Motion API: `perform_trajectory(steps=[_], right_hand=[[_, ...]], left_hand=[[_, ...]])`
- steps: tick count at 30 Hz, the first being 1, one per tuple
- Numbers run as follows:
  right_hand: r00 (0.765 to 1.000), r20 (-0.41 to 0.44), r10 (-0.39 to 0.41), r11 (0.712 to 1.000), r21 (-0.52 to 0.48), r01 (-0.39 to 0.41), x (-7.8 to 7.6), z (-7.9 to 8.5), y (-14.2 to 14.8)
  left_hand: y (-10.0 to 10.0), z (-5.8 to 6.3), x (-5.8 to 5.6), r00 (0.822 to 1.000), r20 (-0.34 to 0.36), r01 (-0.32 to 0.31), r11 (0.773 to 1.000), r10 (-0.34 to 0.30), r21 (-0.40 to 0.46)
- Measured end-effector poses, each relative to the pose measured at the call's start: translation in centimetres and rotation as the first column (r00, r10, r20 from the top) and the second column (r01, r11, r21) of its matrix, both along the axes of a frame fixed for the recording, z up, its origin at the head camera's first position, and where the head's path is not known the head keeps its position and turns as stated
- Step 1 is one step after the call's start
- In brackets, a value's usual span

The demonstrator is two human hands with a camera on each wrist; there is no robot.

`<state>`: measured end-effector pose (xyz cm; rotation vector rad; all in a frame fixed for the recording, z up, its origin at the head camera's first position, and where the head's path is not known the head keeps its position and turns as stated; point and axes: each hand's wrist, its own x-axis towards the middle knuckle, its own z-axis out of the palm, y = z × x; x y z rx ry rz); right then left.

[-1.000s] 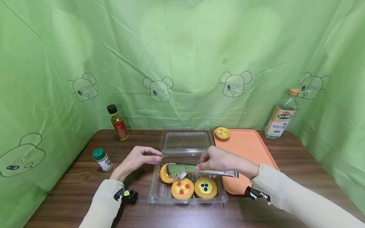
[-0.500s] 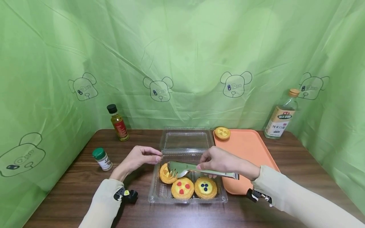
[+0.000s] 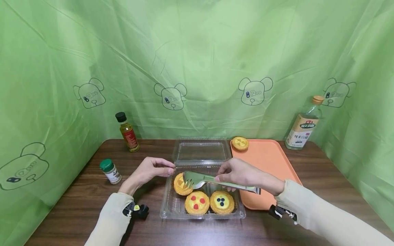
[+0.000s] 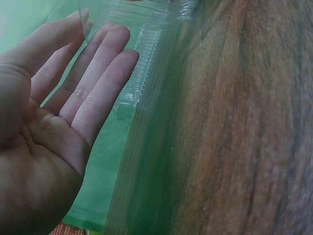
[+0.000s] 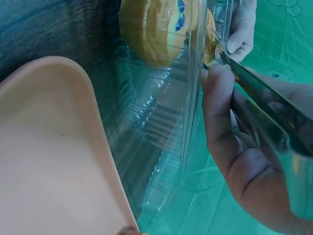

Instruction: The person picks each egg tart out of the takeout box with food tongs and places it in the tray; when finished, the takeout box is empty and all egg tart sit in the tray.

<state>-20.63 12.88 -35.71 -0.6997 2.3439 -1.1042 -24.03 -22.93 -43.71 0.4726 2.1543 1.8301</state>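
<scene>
My right hand (image 3: 235, 172) grips metal serving tongs (image 3: 207, 178) with one fork-shaped end. The tong tips overlap a tart with yellow wedges (image 3: 179, 185) at the left of a clear plastic clamshell box (image 3: 203, 216). In front of it sit a tart with red pieces (image 3: 197, 204) and a tart with blueberries (image 3: 222, 204). My left hand (image 3: 150, 171) pinches the box's back left edge between thumb and index finger. The left wrist view shows the other fingers of that hand (image 4: 100, 90) extended. From the right wrist, the tong arms (image 5: 266, 105) point at the tart beyond the box wall.
The box's lid (image 3: 201, 152) lies folded back. An orange tray (image 3: 264, 164) at the right holds another tart (image 3: 240, 144) in its back left corner. A glass bottle (image 3: 301, 133) stands back right. An oil bottle (image 3: 128, 135) and a green-capped spice jar (image 3: 111, 173) stand left.
The tongs and my right hand have shifted slightly to the right. The wedge-topped tart has moved a little back and right with them. The left hand stays in place.
</scene>
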Motion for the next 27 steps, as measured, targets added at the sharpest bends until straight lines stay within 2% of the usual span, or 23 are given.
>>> perform_trajectory(steps=[13,27], right_hand=[[0.998,-0.017,-0.061,0.997,-0.042,0.060,-0.2,1.2,1.8],[0.985,-0.017,-0.174,0.983,-0.059,0.173,-0.9,2.6,5.1]], left_hand=[[0.0,0.0,-0.1,1.000,0.008,-0.010,1.000,0.010,0.003],[-0.1,-0.3,-0.2,1.000,0.006,-0.011,1.000,0.011,-0.002]])
